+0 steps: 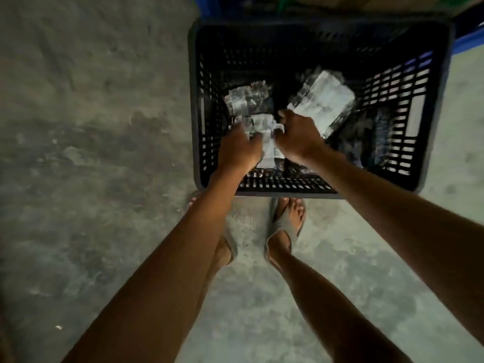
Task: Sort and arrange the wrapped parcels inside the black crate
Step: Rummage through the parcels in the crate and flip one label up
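Observation:
A black slatted crate (432,106) stands on the concrete floor in front of my feet. Inside lie parcels wrapped in shiny clear plastic. One pale parcel (268,148) sits near the crate's front wall, and both hands grip it: my left hand (239,148) on its left side, my right hand (298,138) on its right. A second wrapped parcel (248,99) lies behind it at the left. A larger pale parcel (323,100) leans tilted toward the right. A dark wrapped parcel (366,137) rests by the right wall. The view is blurred.
The bare concrete floor (91,153) spreads to the left and around my sandalled feet (285,226). Blue objects (468,40) and a cardboard edge (340,1) press against the crate's far side and right corner.

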Demonstrator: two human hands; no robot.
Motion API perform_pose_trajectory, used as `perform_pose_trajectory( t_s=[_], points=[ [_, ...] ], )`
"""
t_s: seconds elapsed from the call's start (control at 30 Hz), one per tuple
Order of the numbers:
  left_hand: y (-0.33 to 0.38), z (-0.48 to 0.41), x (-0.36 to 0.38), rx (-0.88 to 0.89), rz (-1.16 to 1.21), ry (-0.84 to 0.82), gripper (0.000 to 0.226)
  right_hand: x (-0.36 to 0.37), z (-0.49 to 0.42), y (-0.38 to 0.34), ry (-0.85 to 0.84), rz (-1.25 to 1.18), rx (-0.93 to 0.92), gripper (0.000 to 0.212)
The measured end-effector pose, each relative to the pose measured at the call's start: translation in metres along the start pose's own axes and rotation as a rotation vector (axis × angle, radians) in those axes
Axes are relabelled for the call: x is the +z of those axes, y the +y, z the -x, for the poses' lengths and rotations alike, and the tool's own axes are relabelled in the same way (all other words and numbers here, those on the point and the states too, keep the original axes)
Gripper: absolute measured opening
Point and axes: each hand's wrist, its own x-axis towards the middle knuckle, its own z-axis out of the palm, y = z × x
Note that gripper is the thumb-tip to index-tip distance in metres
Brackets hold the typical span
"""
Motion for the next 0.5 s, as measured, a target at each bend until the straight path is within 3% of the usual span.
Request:
perform_pose_trajectory(
  t_s=[0.13,0.27,0.5],
  points=[
    [-0.004,-0.070,0.016,-0.020,0.047,0.047,0.036,0.027,-0.076,0.009,0.063,-0.065,0.023,0.035],
    [-0.014,-0.137,0.032,-0.100,0.017,0.068,0.053,0.046,-0.133,0.014,0.105,-0.138,0.101,0.041],
    [-0.036,-0.201,0.046,-0.185,0.070,-0.057,0.065,0.068,-0.176,0.017,0.078,-0.138,0.179,0.049]
  ],
)
